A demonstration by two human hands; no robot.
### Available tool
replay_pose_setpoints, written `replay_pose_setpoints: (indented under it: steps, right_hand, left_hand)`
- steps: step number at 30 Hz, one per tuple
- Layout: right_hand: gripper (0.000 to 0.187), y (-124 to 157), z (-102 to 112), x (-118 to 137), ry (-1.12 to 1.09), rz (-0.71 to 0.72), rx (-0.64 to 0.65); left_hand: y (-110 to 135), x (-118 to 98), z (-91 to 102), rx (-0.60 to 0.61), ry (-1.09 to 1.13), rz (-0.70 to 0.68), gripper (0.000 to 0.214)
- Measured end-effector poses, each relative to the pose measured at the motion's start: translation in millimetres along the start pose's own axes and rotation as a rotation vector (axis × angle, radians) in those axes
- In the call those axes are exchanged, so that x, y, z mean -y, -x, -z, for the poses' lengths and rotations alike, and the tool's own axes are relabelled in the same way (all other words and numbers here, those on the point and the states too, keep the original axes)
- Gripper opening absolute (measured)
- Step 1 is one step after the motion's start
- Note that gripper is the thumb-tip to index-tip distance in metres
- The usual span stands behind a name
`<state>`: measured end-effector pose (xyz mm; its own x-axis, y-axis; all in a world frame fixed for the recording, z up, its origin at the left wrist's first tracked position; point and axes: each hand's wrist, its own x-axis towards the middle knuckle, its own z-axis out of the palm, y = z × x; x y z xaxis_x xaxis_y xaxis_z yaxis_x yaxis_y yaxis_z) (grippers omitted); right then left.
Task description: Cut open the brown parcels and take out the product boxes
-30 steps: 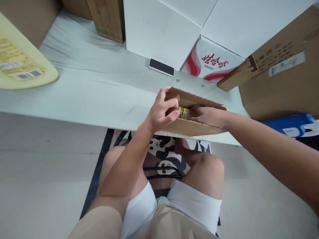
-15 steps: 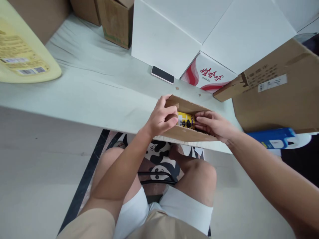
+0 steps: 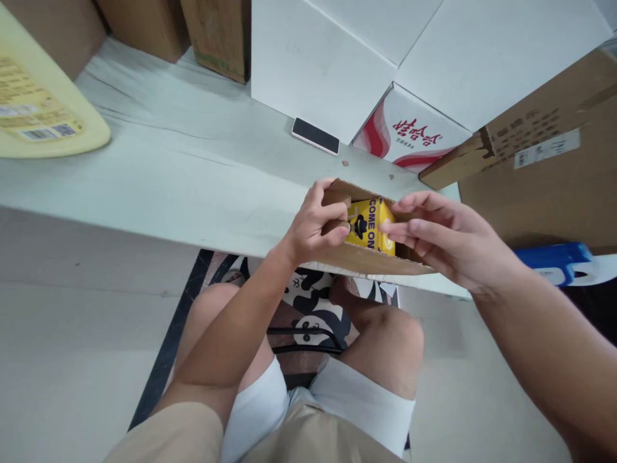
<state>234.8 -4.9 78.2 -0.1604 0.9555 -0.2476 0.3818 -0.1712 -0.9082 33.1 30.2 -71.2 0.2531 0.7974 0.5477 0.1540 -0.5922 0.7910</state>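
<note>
A small brown cardboard box (image 3: 366, 257) lies open at the near edge of the pale table (image 3: 193, 186). My left hand (image 3: 315, 222) is curled around the box's left end, thumb on the front wall. My right hand (image 3: 443, 238) pinches a small yellow carton with dark lettering (image 3: 369, 225) by its right side. The carton stands half out of the box, tilted, between my two hands.
A phone (image 3: 314, 136) lies face down behind the box. White cartons (image 3: 337, 58), a red-and-white printed carton (image 3: 409, 135) and large brown cartons (image 3: 544, 148) crowd the back and right. A yellow container (image 3: 43, 109) lies at the left, a blue pack (image 3: 554, 263) at the right.
My right hand, earlier deep inside the box, has drawn the yellow carton up and out of it. My left hand has stayed on the box's left end.
</note>
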Motion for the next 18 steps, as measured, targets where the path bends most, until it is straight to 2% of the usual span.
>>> replay_pose_setpoints:
  steps: [2, 4, 6, 8, 12, 15, 18]
  right_hand:
    - [0.036, -4, -4, -5, 0.143, 0.073, 0.004]
    - [0.032, -7, -1, -13, 0.348, 0.104, -0.104]
    - [0.033, -8, 5, -21, 0.587, 0.033, -0.208]
    - [0.040, -7, 11, -23, 0.761, -0.092, -0.197]
    - [0.054, -11, 1, -12, 0.867, -0.292, -0.060]
    - [0.058, -21, -14, -3, 0.968, -0.410, -0.107]
    - [0.058, -27, -16, -10, 0.906, -0.399, -0.147]
  left_hand:
    - [-1, 0, -1.4, 0.017, -0.025, 0.033, 0.034]
    - [-1, 2, -3.2, 0.017, -0.041, 0.047, 0.035]
    - [0, 4, -5.2, 0.007, -0.034, 0.035, 0.036]
    - [1, 7, -6.7, -0.012, -0.010, 0.009, 0.038]
    - [-1, 7, -7.1, -0.005, -0.006, 0.019, 0.036]
    - [-3, 3, -5.3, 0.003, -0.022, 0.050, 0.030]
    - [-5, -3, -0.3, 0.062, -0.063, 0.084, 0.028]
